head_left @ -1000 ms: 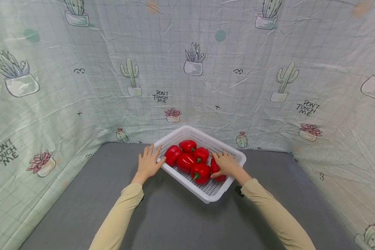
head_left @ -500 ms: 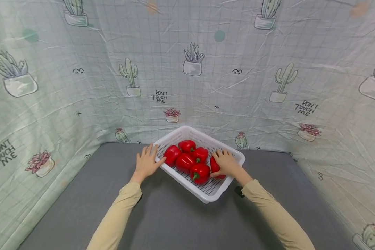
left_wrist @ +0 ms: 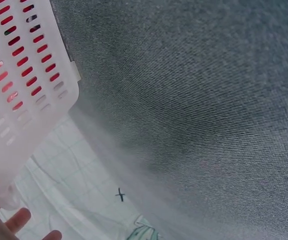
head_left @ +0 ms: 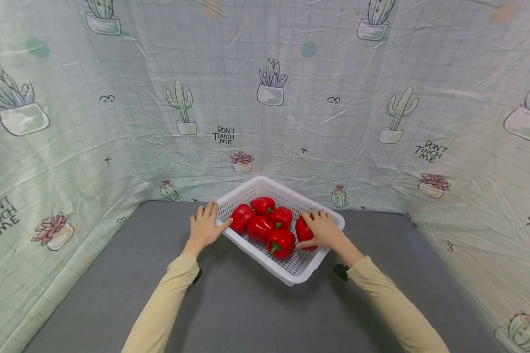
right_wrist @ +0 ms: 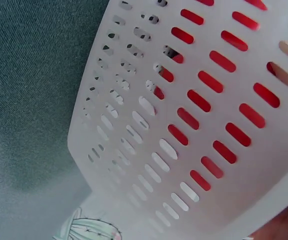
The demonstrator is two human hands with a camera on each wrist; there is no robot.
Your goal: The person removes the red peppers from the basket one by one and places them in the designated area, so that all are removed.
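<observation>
A white slotted plastic basket (head_left: pixel 257 256) sits at an angle on the grey table, with several red bell peppers (head_left: pixel 259 229) in it. My left hand (head_left: pixel 204 229) rests at the basket's left corner, fingers fairly straight along the outside and thumb at the rim. My right hand (head_left: pixel 323 231) reaches over the right rim and grips a red bell pepper (head_left: pixel 302 229) from above, partly covering it. In the left wrist view, fingertips (left_wrist: pixel 19 220) show just beyond the basket corner (left_wrist: pixel 19 150). The right wrist view shows red through the basket wall's slots (right_wrist: pixel 199 100).
A pale cloth printed with cacti (head_left: pixel 271 83) hangs behind and on both sides, close to the basket's back corner. The grey tabletop (head_left: pixel 247 314) extends in front of the basket and to either side.
The pepper under my right hand has shifted slightly toward the back of the basket. My left hand's fingers have drawn a little closer together. The basket stays in place.
</observation>
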